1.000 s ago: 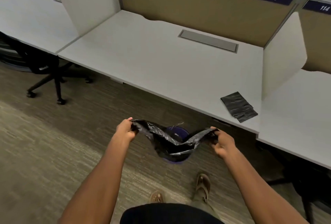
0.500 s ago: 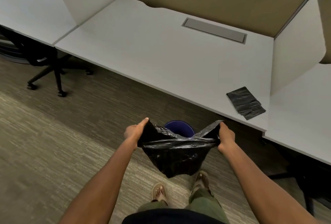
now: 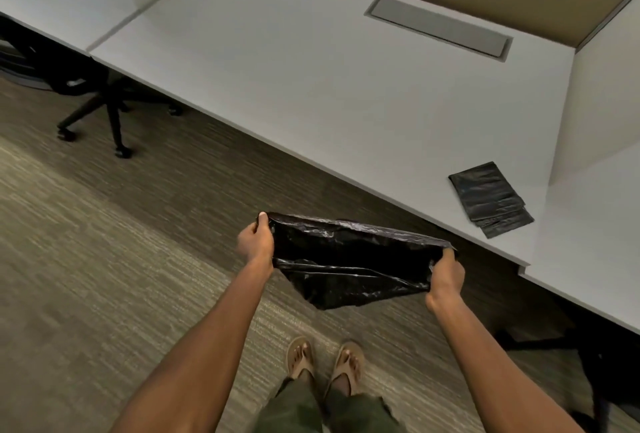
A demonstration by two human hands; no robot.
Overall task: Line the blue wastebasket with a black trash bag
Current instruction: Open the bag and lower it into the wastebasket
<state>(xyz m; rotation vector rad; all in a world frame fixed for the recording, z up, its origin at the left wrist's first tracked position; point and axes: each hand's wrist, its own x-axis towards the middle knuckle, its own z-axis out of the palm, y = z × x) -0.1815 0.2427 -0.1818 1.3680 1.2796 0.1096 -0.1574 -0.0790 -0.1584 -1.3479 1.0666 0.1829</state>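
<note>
A black trash bag (image 3: 349, 259) is stretched wide between my two hands, above the carpet in front of the desk. My left hand (image 3: 255, 241) grips its left edge with the thumb on top. My right hand (image 3: 446, 273) grips its right edge. The bag's body sags down below the taut rim to a point. The blue wastebasket is hidden behind the spread bag.
A white desk (image 3: 311, 86) with a grey cable hatch (image 3: 438, 27) runs across ahead; its front edge lies just beyond the bag. Folded spare black bags (image 3: 490, 199) lie on its right corner. A black office chair base (image 3: 100, 110) stands at left. My sandalled feet (image 3: 323, 360) are below.
The bag has been pulled wider and lifted, and it now covers the blue wastebasket that showed behind it. The view has tilted further down and moved closer to the desk.
</note>
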